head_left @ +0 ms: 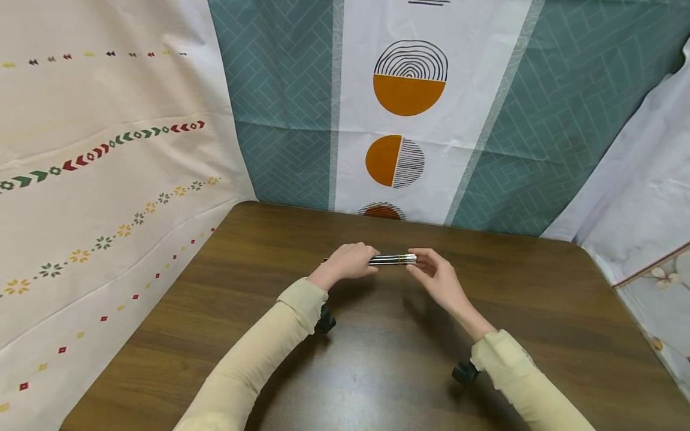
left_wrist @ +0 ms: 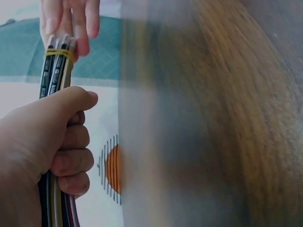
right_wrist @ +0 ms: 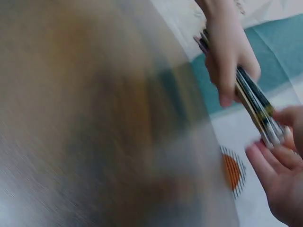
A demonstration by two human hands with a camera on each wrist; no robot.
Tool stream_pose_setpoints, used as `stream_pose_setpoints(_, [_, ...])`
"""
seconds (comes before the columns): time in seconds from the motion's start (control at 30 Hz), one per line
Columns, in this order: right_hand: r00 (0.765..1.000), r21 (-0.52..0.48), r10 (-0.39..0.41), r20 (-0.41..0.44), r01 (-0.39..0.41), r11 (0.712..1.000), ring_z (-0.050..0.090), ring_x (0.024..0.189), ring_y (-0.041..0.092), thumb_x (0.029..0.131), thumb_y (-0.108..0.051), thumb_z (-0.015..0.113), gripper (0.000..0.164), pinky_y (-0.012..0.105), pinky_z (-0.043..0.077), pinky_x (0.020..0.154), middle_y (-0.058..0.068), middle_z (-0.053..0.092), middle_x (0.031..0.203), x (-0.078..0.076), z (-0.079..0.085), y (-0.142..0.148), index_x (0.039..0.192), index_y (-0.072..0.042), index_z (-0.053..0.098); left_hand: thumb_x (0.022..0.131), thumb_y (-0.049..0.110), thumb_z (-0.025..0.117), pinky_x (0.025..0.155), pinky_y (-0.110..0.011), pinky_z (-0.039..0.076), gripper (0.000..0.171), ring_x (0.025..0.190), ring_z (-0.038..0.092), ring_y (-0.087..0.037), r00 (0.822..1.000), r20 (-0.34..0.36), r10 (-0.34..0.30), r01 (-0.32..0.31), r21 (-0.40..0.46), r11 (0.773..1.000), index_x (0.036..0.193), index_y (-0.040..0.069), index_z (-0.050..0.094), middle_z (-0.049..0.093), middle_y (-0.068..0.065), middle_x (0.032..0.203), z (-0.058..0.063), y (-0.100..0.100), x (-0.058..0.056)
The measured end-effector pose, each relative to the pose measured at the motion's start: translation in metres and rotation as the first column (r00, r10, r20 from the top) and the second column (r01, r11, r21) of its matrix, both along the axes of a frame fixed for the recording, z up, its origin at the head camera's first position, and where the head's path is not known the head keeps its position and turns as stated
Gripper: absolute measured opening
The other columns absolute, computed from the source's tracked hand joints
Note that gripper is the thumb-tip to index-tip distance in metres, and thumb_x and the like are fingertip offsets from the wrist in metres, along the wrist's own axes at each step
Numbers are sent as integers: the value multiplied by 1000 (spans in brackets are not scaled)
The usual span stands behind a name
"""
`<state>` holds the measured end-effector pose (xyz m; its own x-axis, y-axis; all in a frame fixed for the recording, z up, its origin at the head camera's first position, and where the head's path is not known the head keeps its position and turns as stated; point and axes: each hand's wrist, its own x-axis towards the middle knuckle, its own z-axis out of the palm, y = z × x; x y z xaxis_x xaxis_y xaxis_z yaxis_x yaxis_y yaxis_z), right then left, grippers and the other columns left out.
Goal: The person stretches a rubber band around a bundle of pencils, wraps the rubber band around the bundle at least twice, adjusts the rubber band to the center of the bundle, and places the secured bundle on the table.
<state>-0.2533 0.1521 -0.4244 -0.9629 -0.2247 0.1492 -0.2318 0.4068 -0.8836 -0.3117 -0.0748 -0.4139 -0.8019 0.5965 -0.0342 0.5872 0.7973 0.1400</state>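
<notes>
My left hand [head_left: 351, 261] grips a bundle of slim pencils [head_left: 385, 260] around its middle, holding it above the table. The barrels look black, white, gold and maroon in the left wrist view, with silvery ends. A yellow rubber band [left_wrist: 59, 53] wraps the bundle near those ends. At that end is my right hand [head_left: 439, 278], its thumb and fingers spread on either side of the tips. In the right wrist view, its fingers [right_wrist: 265, 163] lie close beside the pencil ends; whether they press on them is unclear. The left palm hides the middle of the barrels.
A brown wood-grain table [head_left: 242, 335] lies beneath both hands. Behind it hangs a teal and white patterned curtain [head_left: 286, 120]; a cream embroidered cloth [head_left: 135, 149] covers the left side and white cloth [head_left: 641, 179] the right. Dark wrist devices [head_left: 465, 372] sit below the cuffs.
</notes>
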Motion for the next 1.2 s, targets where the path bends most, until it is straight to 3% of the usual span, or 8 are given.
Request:
stream_pose_setpoints(0.13, [993,-120,67,98,-55,991,72,101,24,96,-27,65,37,45,54,92,18,64,117,-9,3,11,124,-4,61,93,34,68,64,-33,50,18,71,60,-13,998,-54,-32,31,-15,999,101,18,72,70,3,83,4,3,1])
stream_pose_setpoints(0.3, [979,-140,87,186,-61,988,71,106,27,94,-28,68,39,39,54,94,13,65,117,-13,-1,13,123,-2,65,92,35,70,63,-31,49,18,68,58,-11,997,-52,-55,53,-38,998,99,18,73,69,3,80,5,9,4])
stream_pose_setpoints(0.5, [969,-163,127,214,-93,982,70,105,29,90,-28,72,41,38,55,91,11,67,117,-15,-2,7,122,-2,67,91,32,72,60,-26,46,18,62,54,-9,994,-35,-108,109,35,993,92,15,74,68,4,74,2,15,6])
stream_pose_setpoints(0.6, [964,-181,139,226,-99,978,71,106,28,90,-28,73,43,41,54,93,9,67,117,-17,0,8,123,-1,66,90,33,73,59,-26,45,19,61,54,-9,994,-48,-102,104,51,993,91,15,74,67,4,74,1,16,6])
stream_pose_setpoints(0.87, [946,-281,210,245,-137,950,70,107,30,94,-20,68,44,39,53,94,3,66,113,-20,-2,20,127,7,59,87,38,75,60,-29,48,22,61,53,-10,994,-87,-69,72,32,997,88,16,74,67,4,71,2,12,5])
stream_pose_setpoints(1.2, [938,-331,193,289,-91,939,73,89,12,88,-12,74,45,38,55,90,0,68,103,-19,-1,13,123,13,59,86,42,75,61,-28,50,24,64,58,-9,992,-93,-91,89,-16,996,93,18,74,70,5,77,3,14,7])
